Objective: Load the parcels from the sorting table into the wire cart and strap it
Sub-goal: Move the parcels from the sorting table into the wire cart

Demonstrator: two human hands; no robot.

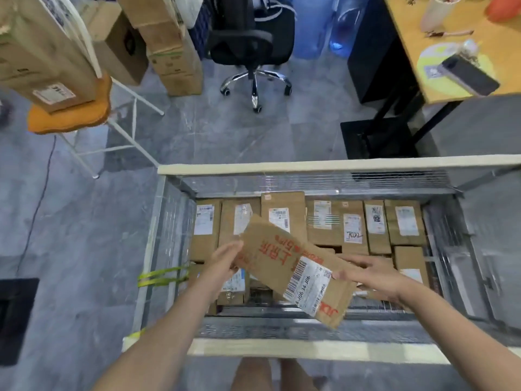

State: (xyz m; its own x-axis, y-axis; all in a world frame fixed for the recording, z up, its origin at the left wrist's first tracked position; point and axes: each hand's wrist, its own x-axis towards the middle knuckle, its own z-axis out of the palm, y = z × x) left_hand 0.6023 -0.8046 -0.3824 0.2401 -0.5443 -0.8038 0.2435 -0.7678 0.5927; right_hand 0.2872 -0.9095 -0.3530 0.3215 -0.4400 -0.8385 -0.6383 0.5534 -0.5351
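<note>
Currently, the wire cart [324, 167] stands open-topped directly beneath both hands, one pale top rail ahead of them and one behind. Below the hands, brown labelled parcels [406, 221] stand packed in rows across the cart's far half, with more lying lower on the near side. Between the two hands, a flat cardboard parcel [284, 263] with red print is held tilted above the cart. Its far end is at the left hand and its near end extends past the right hand toward the near rail.

Left hand [225, 261]: fingers curled round the parcel's far end, thumb on top, gripping it.

Right hand [375, 275]: thumb on the edge of the white barcode label [308, 283], fingers reaching beneath the parcel, pinching it.

Outboard of the left hand, a yellow-green strap [160, 277] lies against the cart's side wall.
</note>
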